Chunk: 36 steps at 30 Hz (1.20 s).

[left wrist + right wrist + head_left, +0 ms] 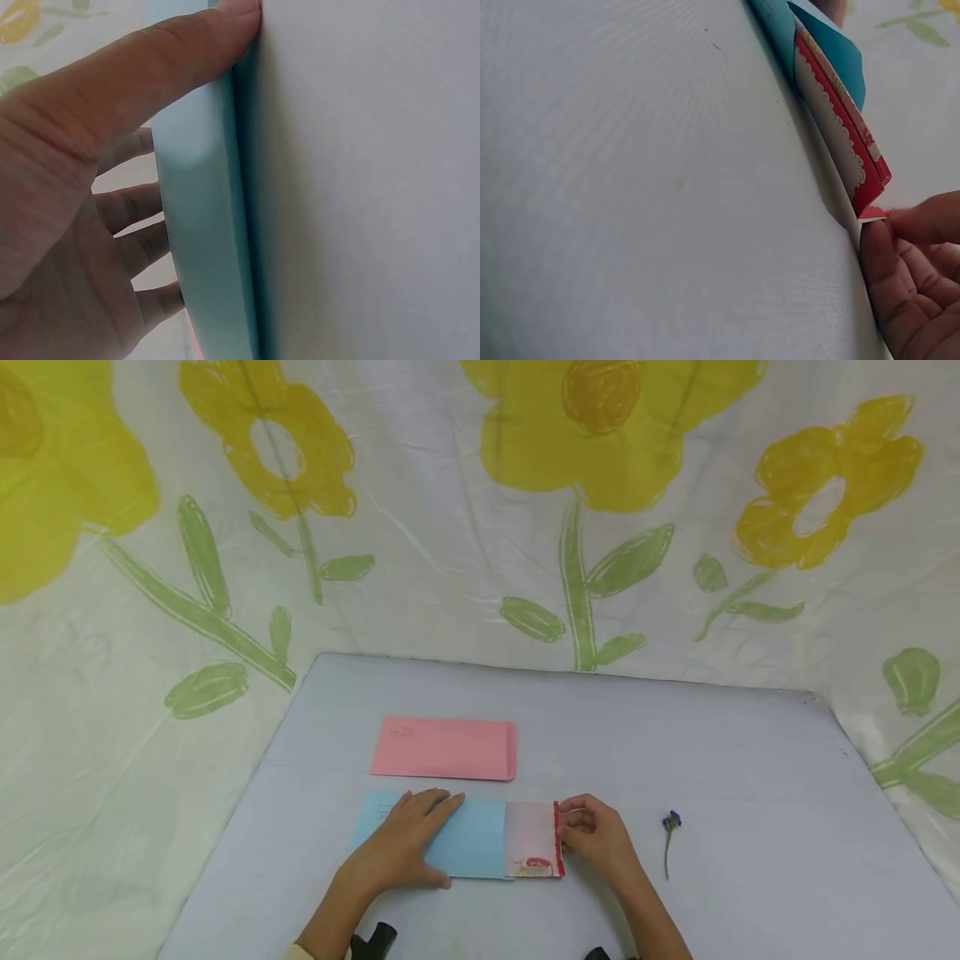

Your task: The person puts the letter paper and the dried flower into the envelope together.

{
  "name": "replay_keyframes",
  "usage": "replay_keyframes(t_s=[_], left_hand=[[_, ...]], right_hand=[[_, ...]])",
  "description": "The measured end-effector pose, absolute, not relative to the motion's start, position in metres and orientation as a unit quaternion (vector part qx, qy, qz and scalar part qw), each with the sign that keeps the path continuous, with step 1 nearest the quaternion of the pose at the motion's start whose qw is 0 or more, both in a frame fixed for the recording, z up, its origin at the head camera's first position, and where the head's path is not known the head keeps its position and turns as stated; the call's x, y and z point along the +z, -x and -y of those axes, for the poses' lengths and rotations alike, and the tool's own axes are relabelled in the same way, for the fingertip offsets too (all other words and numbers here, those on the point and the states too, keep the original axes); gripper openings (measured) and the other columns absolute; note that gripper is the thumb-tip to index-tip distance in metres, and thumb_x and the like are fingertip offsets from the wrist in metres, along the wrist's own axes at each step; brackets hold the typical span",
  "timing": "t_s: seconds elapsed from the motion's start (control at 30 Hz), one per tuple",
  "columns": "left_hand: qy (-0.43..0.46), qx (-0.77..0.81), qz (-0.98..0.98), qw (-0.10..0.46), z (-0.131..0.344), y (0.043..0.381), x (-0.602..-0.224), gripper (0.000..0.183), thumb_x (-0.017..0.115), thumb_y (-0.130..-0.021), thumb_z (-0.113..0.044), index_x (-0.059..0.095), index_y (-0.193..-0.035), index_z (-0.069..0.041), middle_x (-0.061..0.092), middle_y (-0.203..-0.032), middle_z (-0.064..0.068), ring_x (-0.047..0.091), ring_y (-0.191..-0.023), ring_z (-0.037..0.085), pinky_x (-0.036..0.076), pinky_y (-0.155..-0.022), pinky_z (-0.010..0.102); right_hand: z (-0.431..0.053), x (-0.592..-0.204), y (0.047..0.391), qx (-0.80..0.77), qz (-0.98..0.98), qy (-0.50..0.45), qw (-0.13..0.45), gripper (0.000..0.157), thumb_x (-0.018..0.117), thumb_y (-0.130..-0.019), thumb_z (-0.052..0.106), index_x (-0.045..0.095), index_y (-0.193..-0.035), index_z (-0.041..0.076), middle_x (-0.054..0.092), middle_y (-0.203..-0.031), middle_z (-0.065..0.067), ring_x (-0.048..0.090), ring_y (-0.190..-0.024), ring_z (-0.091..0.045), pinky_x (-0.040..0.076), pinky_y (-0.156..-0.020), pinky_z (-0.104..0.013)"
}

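A light blue envelope point(476, 839) lies on the table with a card point(531, 835) partly inside it, sticking out at the right end. The card is pale, with a red scalloped edge and a small red picture; in the right wrist view it looks folded in layers point(847, 124). Across the envelope spreads my left hand point(397, 852), holding it with the thumb at the near edge and fingers toward the far edge. My right hand point(600, 835) pinches the card's red outer edge between thumb and fingers. How far the card reaches inside is hidden.
Beyond the blue envelope lies a pink envelope point(442, 748). A small dried purple flower point(671, 822) on a stem is to the right of my right hand. The table point(750, 760) ends at the back against a flower-printed curtain point(450, 568).
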<state>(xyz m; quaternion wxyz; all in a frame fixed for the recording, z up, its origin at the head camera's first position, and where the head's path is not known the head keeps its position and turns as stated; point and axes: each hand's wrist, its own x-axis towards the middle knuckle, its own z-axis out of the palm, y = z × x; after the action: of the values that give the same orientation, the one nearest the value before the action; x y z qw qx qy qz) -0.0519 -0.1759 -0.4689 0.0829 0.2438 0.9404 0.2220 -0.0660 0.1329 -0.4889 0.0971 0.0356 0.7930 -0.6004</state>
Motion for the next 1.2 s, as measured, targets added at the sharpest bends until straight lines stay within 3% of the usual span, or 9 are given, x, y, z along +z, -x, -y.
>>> replay_keyframes(t_s=[0.4, 0.67, 1.2], left_hand=[[-0.244, 0.227, -0.939, 0.084, 0.177, 0.052, -0.470, 0.111, 0.097, -0.059, -0.039, 0.043, -0.152, -0.011, 0.047, -0.146, 0.012, 0.040, -0.138, 0.031, 0.022, -0.117, 0.057], [-0.263, 0.228, -0.934, 0.086, 0.166, 0.052, -0.469, 0.110, 0.096, -0.060, -0.045, 0.044, -0.151, -0.011, 0.049, -0.145, 0.010, 0.043, -0.136, 0.029, 0.024, -0.117, 0.055], [-0.261, 0.218, -0.937, 0.084, 0.166, 0.053, -0.470, 0.110, 0.095, -0.060, -0.047, 0.044, -0.152, -0.013, 0.050, -0.145, 0.007, 0.042, -0.136, 0.026, 0.023, -0.117, 0.054]], right_hand=[[-0.127, -0.488, 0.067, -0.591, -0.800, -0.042, 0.093, 0.022, 0.070, -0.085, -0.010, 0.066, -0.104, 0.000, 0.068, -0.081, -0.008, 0.063, -0.068, -0.022, 0.057, -0.060, -0.027], [-0.108, -0.493, 0.065, -0.598, -0.791, 0.020, 0.127, 0.021, 0.069, -0.085, -0.006, 0.063, -0.105, -0.002, 0.068, -0.083, -0.008, 0.065, -0.070, -0.021, 0.058, -0.064, -0.028], [-0.099, -0.492, 0.066, -0.592, -0.797, 0.030, 0.117, 0.022, 0.071, -0.085, -0.007, 0.064, -0.105, -0.002, 0.069, -0.082, -0.007, 0.066, -0.068, -0.021, 0.058, -0.064, -0.027]])
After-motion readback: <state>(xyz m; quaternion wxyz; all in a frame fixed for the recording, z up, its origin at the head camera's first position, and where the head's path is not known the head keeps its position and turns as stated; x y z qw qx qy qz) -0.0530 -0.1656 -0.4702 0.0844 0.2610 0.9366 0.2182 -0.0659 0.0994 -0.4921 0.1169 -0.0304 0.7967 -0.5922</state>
